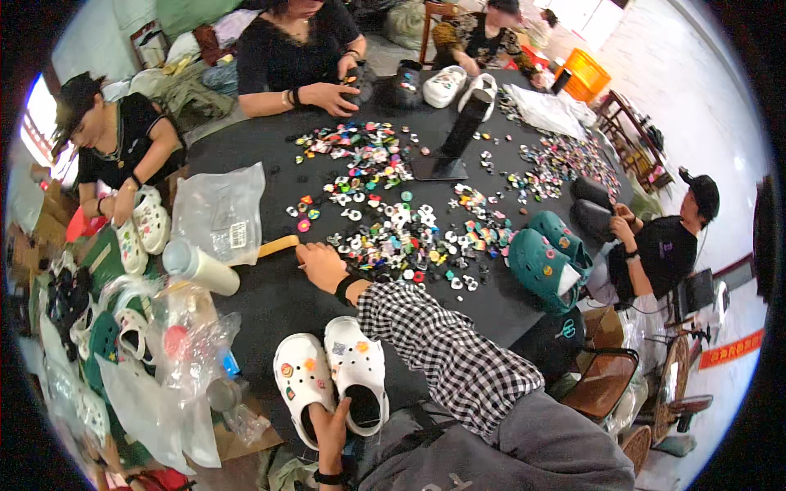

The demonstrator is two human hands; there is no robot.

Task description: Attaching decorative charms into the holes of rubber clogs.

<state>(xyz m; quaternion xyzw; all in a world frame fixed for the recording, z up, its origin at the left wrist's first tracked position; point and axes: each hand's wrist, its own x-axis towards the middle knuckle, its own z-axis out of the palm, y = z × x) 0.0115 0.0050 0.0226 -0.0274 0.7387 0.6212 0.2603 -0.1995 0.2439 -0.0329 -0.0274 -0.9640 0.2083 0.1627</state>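
A pair of white clogs with small colourful charms on their tops is near me at the table's front edge. My left hand is closed around their adjoining heel sides, fingers partly hidden in the openings. My right hand, at the end of a checkered sleeve, reaches left across the black table, palm down with fingers apart. Its fingertips are beside the end of a yellow strip; whether they touch cannot be made out. Many small loose charms lie scattered to the right of that hand.
A pale bottle and a clear plastic bag lie left of my right hand. Green clogs stand at the right. A phone on a black stand rises amid the charms. Several people sit around the table handling clogs.
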